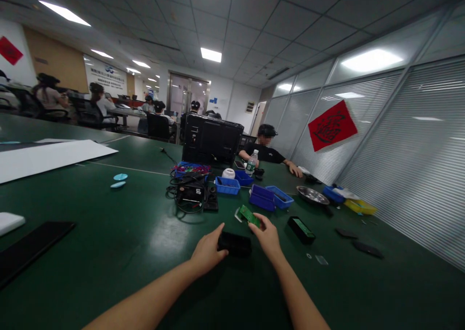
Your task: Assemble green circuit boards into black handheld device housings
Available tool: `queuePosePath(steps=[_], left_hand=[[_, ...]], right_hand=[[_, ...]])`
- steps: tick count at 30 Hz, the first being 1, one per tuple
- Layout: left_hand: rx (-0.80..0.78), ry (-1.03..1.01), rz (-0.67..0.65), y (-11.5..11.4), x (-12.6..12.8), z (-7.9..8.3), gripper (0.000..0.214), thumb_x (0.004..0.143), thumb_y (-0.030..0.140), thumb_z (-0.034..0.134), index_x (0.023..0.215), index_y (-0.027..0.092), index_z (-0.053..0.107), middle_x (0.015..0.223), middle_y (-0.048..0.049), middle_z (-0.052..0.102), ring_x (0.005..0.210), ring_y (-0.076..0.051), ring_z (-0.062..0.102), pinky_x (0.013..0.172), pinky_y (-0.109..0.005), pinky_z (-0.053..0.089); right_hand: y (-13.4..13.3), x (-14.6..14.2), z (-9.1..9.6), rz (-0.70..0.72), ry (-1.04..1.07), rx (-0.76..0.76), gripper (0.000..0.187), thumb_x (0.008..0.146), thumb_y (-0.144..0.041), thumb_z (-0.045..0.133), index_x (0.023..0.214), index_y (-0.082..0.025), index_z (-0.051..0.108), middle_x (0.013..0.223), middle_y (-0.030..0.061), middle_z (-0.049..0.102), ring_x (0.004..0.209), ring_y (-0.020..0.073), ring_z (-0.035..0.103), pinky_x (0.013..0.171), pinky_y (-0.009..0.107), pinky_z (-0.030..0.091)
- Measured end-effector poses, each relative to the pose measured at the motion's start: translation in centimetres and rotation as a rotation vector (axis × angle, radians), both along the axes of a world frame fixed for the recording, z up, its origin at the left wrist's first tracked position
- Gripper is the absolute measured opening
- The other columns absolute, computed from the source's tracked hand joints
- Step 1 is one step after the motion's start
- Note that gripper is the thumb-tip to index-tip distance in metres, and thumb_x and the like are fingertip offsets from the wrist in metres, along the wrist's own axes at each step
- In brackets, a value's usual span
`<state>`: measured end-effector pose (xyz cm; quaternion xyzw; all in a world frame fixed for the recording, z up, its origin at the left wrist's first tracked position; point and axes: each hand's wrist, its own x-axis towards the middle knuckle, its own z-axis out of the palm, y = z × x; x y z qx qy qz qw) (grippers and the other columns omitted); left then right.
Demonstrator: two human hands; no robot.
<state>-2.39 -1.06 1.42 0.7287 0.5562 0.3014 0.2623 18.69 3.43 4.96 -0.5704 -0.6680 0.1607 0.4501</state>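
Note:
My left hand (209, 249) grips the left end of a black plastic case (235, 244), thumb on the near side and fingers at the back. In my right hand (267, 234) is a green circuit board (249, 216), pinched at its right end and tilted above the far side of the case. A small white piece (238, 215) shows at the board's left end; I cannot tell if it is attached. To the right lies another black case (301, 230) with a green board inside it.
Blue bins (227, 185) and a dark blue box (262, 197) stand beyond my hands, near a tangle of black cables (189, 194). A metal bowl (312, 195) and a yellow tray (360, 206) are at the right. Across the table sits a person (267, 148) beside a monitor (212, 140).

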Motion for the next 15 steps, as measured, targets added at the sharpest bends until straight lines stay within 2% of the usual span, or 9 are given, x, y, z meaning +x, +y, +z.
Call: queuePosePath(steps=[2, 6, 11, 15], left_hand=[[0.007, -0.005, 0.011, 0.0, 0.0, -0.1, 0.079, 0.063, 0.025, 0.059, 0.134, 0.023, 0.025, 0.115, -0.0045, 0.057, 0.101, -0.021, 0.053, 0.088, -0.029, 0.037], [0.025, -0.015, 0.016, 0.1, 0.1, -0.2, 0.079, 0.063, 0.022, 0.058, 0.134, 0.024, 0.024, 0.12, -0.0036, 0.053, 0.106, -0.02, 0.05, 0.089, -0.028, 0.036], [0.024, -0.005, 0.025, 0.2, 0.1, -0.4, 0.078, 0.064, 0.022, 0.057, 0.134, 0.022, 0.024, 0.125, -0.0047, 0.05, 0.112, -0.02, 0.047, 0.091, -0.028, 0.034], [0.025, 0.011, 0.032, 0.2, 0.1, -0.6, 0.077, 0.064, 0.023, 0.057, 0.134, 0.021, 0.024, 0.125, -0.0053, 0.05, 0.112, -0.02, 0.047, 0.091, -0.027, 0.034]], right_hand=[[-0.5, -0.6, 0.6, 0.12, 0.067, -0.056, 0.04, 0.066, -0.038, 0.057, 0.099, -0.015, 0.059, 0.077, 0.0031, 0.059, 0.063, 0.0161, 0.05, 0.06, 0.028, 0.041], [-1.4, -1.5, 1.2, 0.319, 0.079, -0.13, 0.034, 0.067, -0.035, 0.058, 0.095, -0.016, 0.06, 0.085, 0.0037, 0.059, 0.071, 0.0163, 0.052, 0.064, 0.027, 0.041], [-1.9, -1.7, 1.5, 0.344, -0.069, -0.169, 0.03, 0.066, -0.031, 0.06, 0.093, -0.018, 0.059, 0.082, 0.0013, 0.056, 0.065, 0.0128, 0.047, 0.059, 0.024, 0.038], [-1.9, -1.6, 1.6, 0.378, -0.107, -0.189, 0.03, 0.065, -0.028, 0.061, 0.093, -0.018, 0.059, 0.074, -0.0007, 0.053, 0.063, 0.0119, 0.043, 0.057, 0.023, 0.035]])
